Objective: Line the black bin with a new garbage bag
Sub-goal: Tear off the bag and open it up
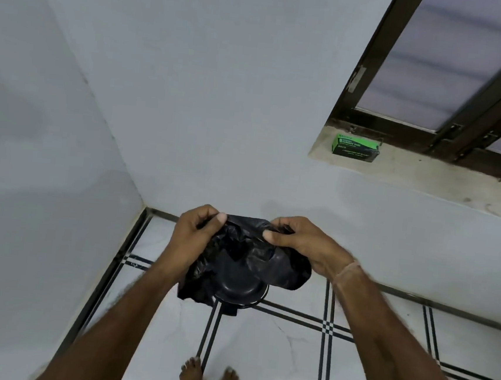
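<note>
Bare feet [191, 374] stand on open tiled floor [274, 345] beside the wall corner. Left hand [191, 233] and right hand [299, 243], fingers [220, 217] curled, pinch the top edge of the crumpled, glossy garbage bag [237, 250] above the black bin [237, 292].

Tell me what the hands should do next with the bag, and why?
Probably pull the left hand and right hand apart to open the mouth of the crumpled black plastic garbage bag: both pinch its bunched top edge, and the round black bin sits just below it.
</note>
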Tool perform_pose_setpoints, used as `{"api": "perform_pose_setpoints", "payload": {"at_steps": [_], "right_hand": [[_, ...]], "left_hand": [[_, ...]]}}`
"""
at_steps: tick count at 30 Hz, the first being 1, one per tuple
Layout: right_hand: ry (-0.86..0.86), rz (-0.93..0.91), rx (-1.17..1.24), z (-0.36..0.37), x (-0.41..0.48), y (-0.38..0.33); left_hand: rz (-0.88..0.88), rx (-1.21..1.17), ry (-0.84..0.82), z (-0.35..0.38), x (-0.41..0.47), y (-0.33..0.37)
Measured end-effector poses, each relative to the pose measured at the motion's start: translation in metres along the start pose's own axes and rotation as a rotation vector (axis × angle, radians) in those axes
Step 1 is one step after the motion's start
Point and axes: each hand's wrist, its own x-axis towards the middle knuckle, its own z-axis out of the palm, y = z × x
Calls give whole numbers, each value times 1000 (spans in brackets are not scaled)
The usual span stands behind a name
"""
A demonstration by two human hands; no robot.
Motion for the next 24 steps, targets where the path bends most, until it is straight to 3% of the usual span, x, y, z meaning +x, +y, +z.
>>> {"api": "perform_pose_setpoints", "payload": {"at_steps": [4,8,10,17,24], "right_hand": [[118,13,97,15,-15,22],[138,-25,103,40,-23,32],[106,-23,119,47,-25,31],[192,83,218,48,-38,49],[271,154,310,70,-49,61]], "left_hand": [[-43,156,29,-14,-24,-17],[-204,29,-210,-5,-46,-14],[-187,56,-268,5,-50,-11],[-136,18,-25,-6,-60,-19],[-118,196,9,-34,-65,-49]]}}
